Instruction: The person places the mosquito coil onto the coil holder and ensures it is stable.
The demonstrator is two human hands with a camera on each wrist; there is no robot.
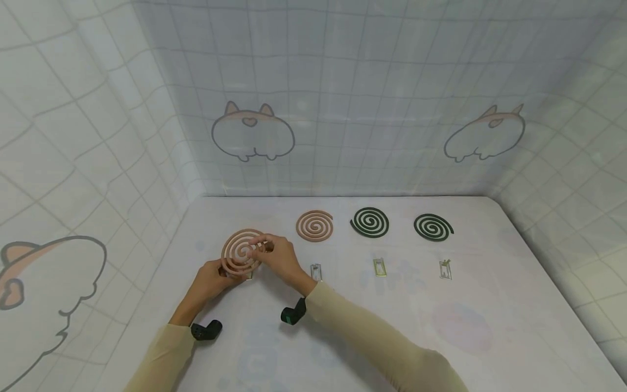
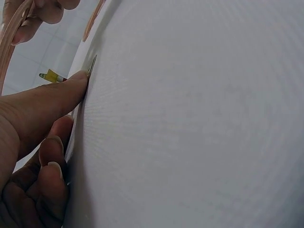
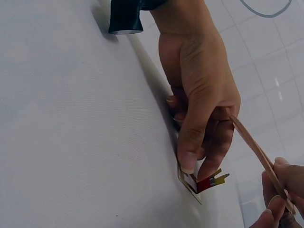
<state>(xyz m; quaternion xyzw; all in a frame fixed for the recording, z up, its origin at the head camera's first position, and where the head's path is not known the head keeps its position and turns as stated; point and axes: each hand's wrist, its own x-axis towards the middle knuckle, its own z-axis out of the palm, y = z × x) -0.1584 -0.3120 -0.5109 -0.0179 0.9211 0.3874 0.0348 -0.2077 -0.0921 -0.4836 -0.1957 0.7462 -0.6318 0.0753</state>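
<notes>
My right hand pinches a tan mosquito coil near its middle, and the coil is tilted up off the table. My left hand rests low at the table, with thumb and fingers pinching a small metal coil stand. In the right wrist view, the stand's flat frame lies by the left thumb, with a red and yellow prong sticking up. The coil is seen edge-on there, above the stand. In the head view the coil and hands hide most of this stand.
Another tan coil and two green coils, one nearer and one farther right, lie along the back. Three more metal stands, left, middle and right, sit in front. Cloth walls enclose the table.
</notes>
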